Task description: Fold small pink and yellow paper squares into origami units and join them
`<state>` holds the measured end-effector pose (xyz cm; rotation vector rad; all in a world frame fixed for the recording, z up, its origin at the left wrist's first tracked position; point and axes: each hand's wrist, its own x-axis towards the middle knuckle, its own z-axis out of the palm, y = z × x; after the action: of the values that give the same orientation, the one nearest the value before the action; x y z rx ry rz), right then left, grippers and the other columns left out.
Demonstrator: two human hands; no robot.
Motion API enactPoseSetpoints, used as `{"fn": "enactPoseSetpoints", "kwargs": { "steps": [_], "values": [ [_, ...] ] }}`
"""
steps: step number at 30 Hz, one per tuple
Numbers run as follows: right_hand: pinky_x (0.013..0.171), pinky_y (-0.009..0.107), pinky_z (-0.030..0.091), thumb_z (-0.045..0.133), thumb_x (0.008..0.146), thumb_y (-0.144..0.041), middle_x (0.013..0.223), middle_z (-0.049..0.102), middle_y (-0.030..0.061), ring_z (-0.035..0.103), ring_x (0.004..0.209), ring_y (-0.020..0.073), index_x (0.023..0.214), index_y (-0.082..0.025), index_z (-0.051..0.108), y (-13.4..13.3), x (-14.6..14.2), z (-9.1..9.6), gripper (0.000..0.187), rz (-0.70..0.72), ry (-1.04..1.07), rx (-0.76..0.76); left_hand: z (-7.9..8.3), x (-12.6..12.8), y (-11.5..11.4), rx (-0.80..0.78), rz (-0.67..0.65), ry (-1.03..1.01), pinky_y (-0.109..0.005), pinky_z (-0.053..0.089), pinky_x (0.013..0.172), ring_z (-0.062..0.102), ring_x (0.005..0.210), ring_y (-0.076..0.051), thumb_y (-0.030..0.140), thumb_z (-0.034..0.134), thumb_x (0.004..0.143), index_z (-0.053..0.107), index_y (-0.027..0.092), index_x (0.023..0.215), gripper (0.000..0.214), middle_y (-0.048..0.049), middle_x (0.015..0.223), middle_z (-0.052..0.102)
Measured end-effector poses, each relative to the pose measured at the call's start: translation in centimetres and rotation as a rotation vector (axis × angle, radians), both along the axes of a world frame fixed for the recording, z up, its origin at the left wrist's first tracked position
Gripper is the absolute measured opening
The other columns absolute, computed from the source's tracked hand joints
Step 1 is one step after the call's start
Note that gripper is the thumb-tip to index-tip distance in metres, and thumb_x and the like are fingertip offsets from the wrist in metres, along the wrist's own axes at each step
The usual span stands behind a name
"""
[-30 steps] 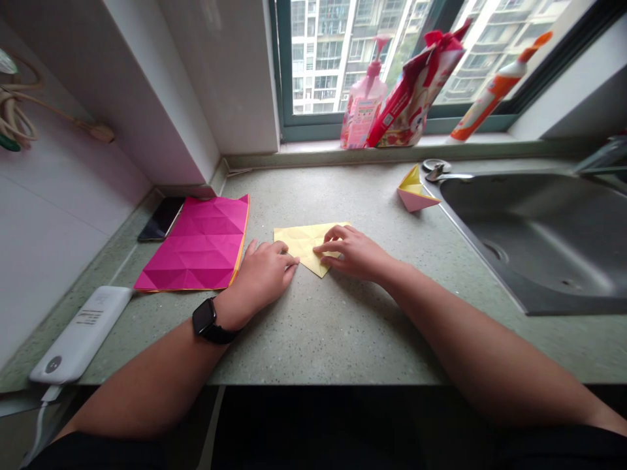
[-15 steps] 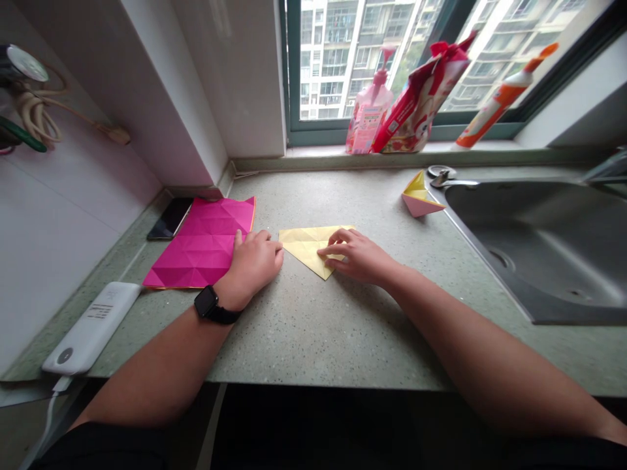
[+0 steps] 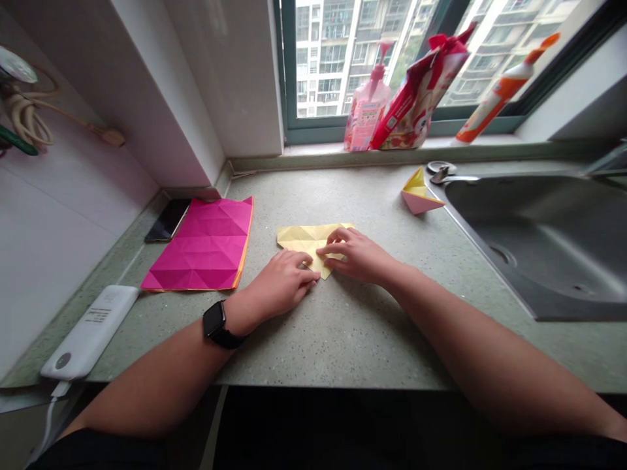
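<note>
A yellow origami paper [image 3: 298,237], folded to a triangle, lies on the speckled green countertop [image 3: 343,339] with its point toward me. My right hand [image 3: 355,254] presses its fingertips on the paper's right part. My left hand [image 3: 281,284], with a black watch on its wrist, has its fingertips on the paper's lower edge. The hands nearly meet and hide the paper's lower point. Left of them lies a creased magenta origami sheet [image 3: 203,245].
A small folded yellow-and-pink paper piece [image 3: 418,197] stands near the steel sink [image 3: 533,241]. A phone [image 3: 167,220] and a white power bank [image 3: 91,333] lie at the left. A pink soap bottle [image 3: 367,104], a red packet [image 3: 418,94] and an orange tube [image 3: 499,94] stand on the windowsill.
My left hand has moved right, from beside the paper's left edge onto its lower edge. My right hand stays on the paper.
</note>
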<state>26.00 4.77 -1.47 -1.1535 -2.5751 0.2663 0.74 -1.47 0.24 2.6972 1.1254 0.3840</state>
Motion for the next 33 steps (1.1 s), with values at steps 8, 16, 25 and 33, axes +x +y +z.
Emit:
{"fn": "enactPoseSetpoints", "kwargs": {
  "steps": [8, 16, 25, 33],
  "values": [
    [0.097, 0.045, 0.057, 0.082, 0.096, -0.03, 0.117, 0.073, 0.0083, 0.067, 0.107, 0.0269, 0.118, -0.036, 0.087, 0.1, 0.3, -0.4, 0.024, 0.016, 0.014, 0.023, 0.5, 0.0, -0.2, -0.043, 0.097, 0.032, -0.051, 0.052, 0.11, 0.063, 0.121, -0.03, 0.032, 0.064, 0.109, 0.086, 0.034, 0.12, 0.025, -0.0091, 0.129, 0.069],
    [0.099, 0.046, 0.057, 0.083, 0.096, -0.031, 0.121, 0.072, 0.0096, 0.067, 0.111, 0.0285, 0.12, -0.036, 0.086, 0.2, 0.3, -0.4, 0.025, 0.021, 0.03, 0.007, 0.7, -2.8, 2.0, 0.052, 0.445, 0.186, -0.053, 0.051, 0.11, 0.064, 0.122, -0.034, 0.031, 0.062, 0.107, 0.086, 0.023, 0.114, 0.026, -0.0134, 0.137, 0.07],
    [0.108, 0.054, 0.056, 0.086, 0.093, -0.037, 0.14, 0.071, 0.0136, 0.065, 0.125, 0.0354, 0.145, -0.03, 0.073, 0.4, 0.4, -1.3, 0.054, -0.047, 0.011, 0.077, 0.0, -1.9, 1.9, 0.027, 0.193, -0.116, -0.046, 0.048, 0.123, 0.06, 0.138, -0.029, 0.027, 0.066, 0.104, 0.068, 0.018, 0.129, 0.026, -0.0135, 0.142, 0.068],
    [0.093, 0.041, 0.061, 0.075, 0.1, -0.028, 0.124, 0.079, 0.0104, 0.075, 0.103, 0.0253, 0.133, -0.027, 0.078, 0.4, 0.7, -0.6, 0.034, -0.053, 0.087, 0.051, -0.2, -1.3, 1.2, -0.104, -0.015, -0.074, -0.051, 0.047, 0.124, 0.059, 0.144, -0.032, 0.038, 0.076, 0.102, 0.068, 0.023, 0.14, 0.041, -0.0136, 0.153, 0.066]
  ]
}}
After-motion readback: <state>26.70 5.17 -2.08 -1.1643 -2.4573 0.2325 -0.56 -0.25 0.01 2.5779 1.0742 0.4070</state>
